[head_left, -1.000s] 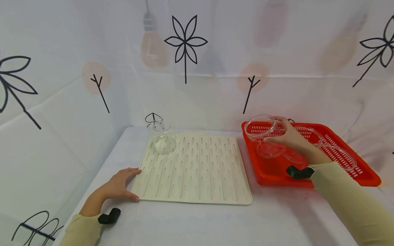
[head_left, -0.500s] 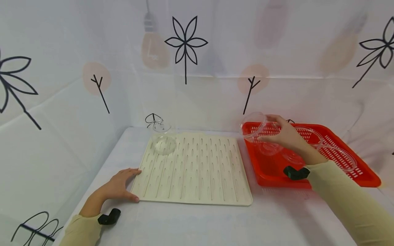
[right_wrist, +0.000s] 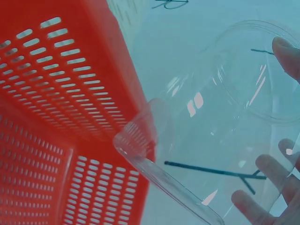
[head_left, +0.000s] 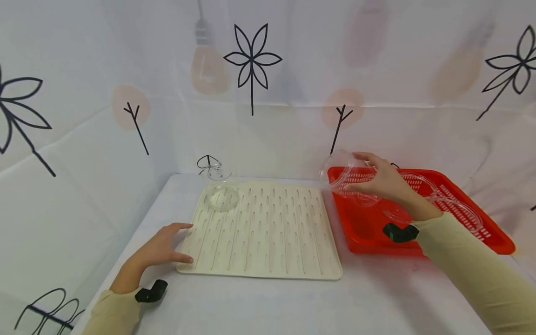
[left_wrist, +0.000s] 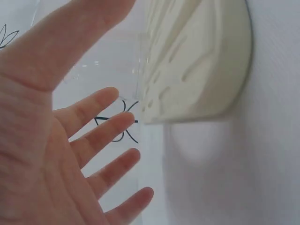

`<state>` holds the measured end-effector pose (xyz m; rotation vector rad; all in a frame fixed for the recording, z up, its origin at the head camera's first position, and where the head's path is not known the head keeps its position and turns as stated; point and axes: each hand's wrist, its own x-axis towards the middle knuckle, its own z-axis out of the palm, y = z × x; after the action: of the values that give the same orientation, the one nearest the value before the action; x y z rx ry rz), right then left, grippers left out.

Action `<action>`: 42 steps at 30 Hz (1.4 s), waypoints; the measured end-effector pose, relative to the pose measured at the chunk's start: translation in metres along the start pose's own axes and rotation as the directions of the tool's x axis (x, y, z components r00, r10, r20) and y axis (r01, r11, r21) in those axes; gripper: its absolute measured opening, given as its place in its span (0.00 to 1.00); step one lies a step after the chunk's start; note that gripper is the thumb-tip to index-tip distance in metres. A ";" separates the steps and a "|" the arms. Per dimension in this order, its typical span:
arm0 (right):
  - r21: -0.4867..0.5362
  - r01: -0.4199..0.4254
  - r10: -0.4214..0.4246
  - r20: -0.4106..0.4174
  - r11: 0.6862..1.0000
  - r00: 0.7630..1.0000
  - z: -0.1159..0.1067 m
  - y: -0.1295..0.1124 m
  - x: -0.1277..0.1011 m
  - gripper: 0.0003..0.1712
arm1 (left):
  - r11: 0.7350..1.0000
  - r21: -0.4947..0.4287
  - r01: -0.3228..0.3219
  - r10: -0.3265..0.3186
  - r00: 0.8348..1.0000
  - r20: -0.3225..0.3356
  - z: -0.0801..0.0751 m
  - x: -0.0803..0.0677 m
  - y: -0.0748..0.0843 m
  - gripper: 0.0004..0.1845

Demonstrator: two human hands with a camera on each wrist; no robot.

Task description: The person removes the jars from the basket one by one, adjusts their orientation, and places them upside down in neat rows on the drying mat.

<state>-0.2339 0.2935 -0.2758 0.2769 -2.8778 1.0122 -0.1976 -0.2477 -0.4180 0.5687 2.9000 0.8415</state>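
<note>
Honestly, this clear dish (head_left: 340,168) feels slick and tilted, so it may slip from my right hand (head_left: 383,182) and clatter onto the red tray (head_left: 368,232) rim below. It hangs above that tray's near-left corner, thumb on one rim, fingertips (right_wrist: 269,166) curled round the other; my left hand (head_left: 161,246) lies spread, holding nothing.

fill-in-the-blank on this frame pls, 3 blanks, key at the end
The right hand holds a clear dish over the edge of the ____ tray.
The left hand lies at the near-left corner of the cream ____.
One clear dish sits on the mat's far-____ corner.
Missing words: red; mat; left
</note>
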 end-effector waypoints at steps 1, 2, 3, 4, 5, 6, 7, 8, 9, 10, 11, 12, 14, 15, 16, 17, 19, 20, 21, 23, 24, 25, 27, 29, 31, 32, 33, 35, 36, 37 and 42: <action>-0.004 0.009 -0.009 0.000 1.000 1.000 0.000 -0.001 0.000 0.57 | 1.000 -0.011 -0.004 0.004 1.000 -0.011 0.000 0.001 0.002 0.51; -0.006 0.018 -0.018 -0.001 1.000 1.000 0.000 -0.003 0.000 0.57 | 1.000 -0.022 -0.010 0.009 1.000 -0.024 0.000 0.002 0.003 0.51; -0.010 0.029 -0.029 -0.002 1.000 1.000 0.001 -0.004 -0.001 0.56 | 0.999 -0.036 -0.012 0.011 0.999 -0.034 0.000 0.003 0.005 0.51; -0.015 0.042 -0.042 -0.004 0.999 0.999 0.001 -0.005 -0.001 0.56 | 0.999 -0.051 -0.017 0.015 0.999 -0.044 0.000 0.004 0.007 0.50; -0.017 0.053 -0.053 -0.005 0.998 0.999 0.001 -0.007 -0.001 0.55 | 0.997 -0.067 -0.024 0.020 0.998 -0.054 0.001 0.005 0.009 0.50; -0.018 0.061 -0.062 -0.005 0.998 0.998 0.002 -0.009 -0.001 0.55 | 0.996 -0.081 -0.031 0.026 0.998 -0.065 0.001 0.006 0.011 0.50; -0.019 0.068 -0.068 -0.005 0.997 0.998 0.002 -0.011 -0.001 0.54 | 0.994 -0.098 -0.040 0.032 0.997 -0.075 0.002 0.008 0.013 0.50; -0.020 0.072 -0.072 -0.004 0.997 0.997 0.002 -0.012 -0.001 0.54 | 0.993 -0.108 -0.053 0.043 0.995 -0.086 0.002 0.009 0.015 0.50; -0.020 0.076 -0.076 -0.003 0.997 0.997 0.003 -0.014 -0.001 0.54 | 0.991 -0.117 -0.060 0.049 0.994 -0.095 0.002 0.010 0.017 0.50; -0.019 0.078 -0.078 -0.001 0.997 0.997 0.003 -0.015 -0.001 0.54 | 0.990 -0.122 -0.072 0.059 0.993 -0.101 0.002 0.012 0.020 0.50; -0.018 0.077 -0.077 0.002 0.997 0.997 0.003 -0.016 -0.001 0.53 | 0.988 -0.132 -0.081 0.067 0.992 -0.108 0.002 0.013 0.023 0.50; -0.019 0.077 -0.077 0.005 0.997 0.997 0.003 -0.016 -0.001 0.53 | 0.986 -0.139 -0.096 0.081 0.990 -0.112 0.002 0.015 0.026 0.49; -0.020 0.078 -0.078 0.003 0.997 0.997 0.004 -0.017 -0.002 0.53 | 0.979 -0.159 -0.127 0.109 0.987 -0.117 0.002 0.019 0.032 0.49; -0.020 0.078 -0.078 0.001 0.997 0.997 0.004 -0.018 -0.002 0.53 | 0.974 -0.178 -0.140 0.119 0.986 -0.120 0.002 0.021 0.036 0.49; -0.022 0.081 -0.081 -0.001 0.996 0.997 0.005 -0.018 -0.003 0.53 | 0.969 -0.193 -0.157 0.136 0.983 -0.122 0.002 0.023 0.039 0.49; -0.022 0.082 -0.082 -0.003 0.996 0.997 0.005 -0.019 -0.003 0.53 | 0.962 -0.212 -0.173 0.149 0.981 -0.124 0.002 0.025 0.043 0.49; -0.024 0.094 -0.094 -0.004 0.995 0.996 0.006 -0.020 -0.004 0.53 | 0.952 -0.236 -0.196 0.168 0.977 -0.131 0.002 0.029 0.050 0.49; -0.026 0.100 -0.100 -0.003 0.995 0.995 0.007 -0.021 -0.004 0.52 | 0.949 -0.242 -0.202 0.173 0.976 -0.135 0.002 0.031 0.053 0.49; -0.030 0.106 -0.106 -0.003 0.994 0.994 0.008 -0.022 -0.004 0.53 | 0.946 -0.246 -0.209 0.179 0.974 -0.140 0.003 0.033 0.056 0.49; -0.038 0.121 -0.121 -0.002 0.992 0.993 0.008 -0.023 -0.004 0.52 | 0.944 -0.247 -0.219 0.187 0.971 -0.147 0.004 0.036 0.061 0.49; -0.041 0.131 -0.131 -0.001 0.991 0.991 0.009 -0.024 -0.004 0.52 | 0.943 -0.245 -0.224 0.191 0.970 -0.152 0.005 0.038 0.064 0.49; -0.042 0.138 -0.138 -0.001 0.990 0.990 0.009 -0.025 -0.003 0.52 | 0.941 -0.245 -0.231 0.197 0.968 -0.157 0.005 0.040 0.067 0.49; -0.045 0.144 -0.144 0.001 0.989 0.990 0.009 -0.028 -0.003 0.52 | 0.937 -0.246 -0.249 0.212 0.963 -0.166 0.006 0.045 0.072 0.48; -0.049 0.143 -0.143 0.007 0.988 0.990 0.010 -0.031 -0.003 0.52 | 0.931 -0.252 -0.262 0.223 0.959 -0.175 0.007 0.049 0.077 0.48; -0.055 0.139 -0.139 0.009 0.989 0.990 0.012 -0.034 -0.002 0.52 | 0.926 -0.261 -0.272 0.230 0.956 -0.182 0.009 0.054 0.082 0.48; -0.065 0.139 -0.139 0.010 0.988 0.990 0.013 -0.035 -0.002 0.52 | 0.925 -0.264 -0.275 0.232 0.955 -0.183 0.010 0.056 0.084 0.48; -0.073 0.141 -0.140 0.011 0.987 0.990 0.014 -0.036 -0.002 0.51 | 0.924 -0.269 -0.274 0.230 0.956 -0.183 0.011 0.057 0.087 0.48; -0.083 0.147 -0.147 0.013 0.986 0.989 0.016 -0.039 -0.001 0.51 | 0.923 -0.274 -0.270 0.225 0.957 -0.185 0.013 0.061 0.093 0.48; -0.089 0.153 -0.153 0.013 0.984 0.988 0.017 -0.040 -0.001 0.51 | 0.923 -0.276 -0.270 0.224 0.957 -0.186 0.014 0.063 0.096 0.48; -0.094 0.156 -0.155 0.015 0.983 0.988 0.018 -0.042 -0.001 0.51 | 0.924 -0.273 -0.269 0.224 0.957 -0.186 0.015 0.064 0.099 0.48; -0.106 0.187 -0.186 0.016 0.977 0.982 0.022 -0.048 -0.001 0.51 | 0.917 -0.271 -0.291 0.242 0.949 -0.202 0.017 0.072 0.111 0.49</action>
<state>-0.2243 0.2430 -0.2640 0.5312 -2.8328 0.8240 -0.2244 -0.1256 -0.3713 0.9160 2.7872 1.3955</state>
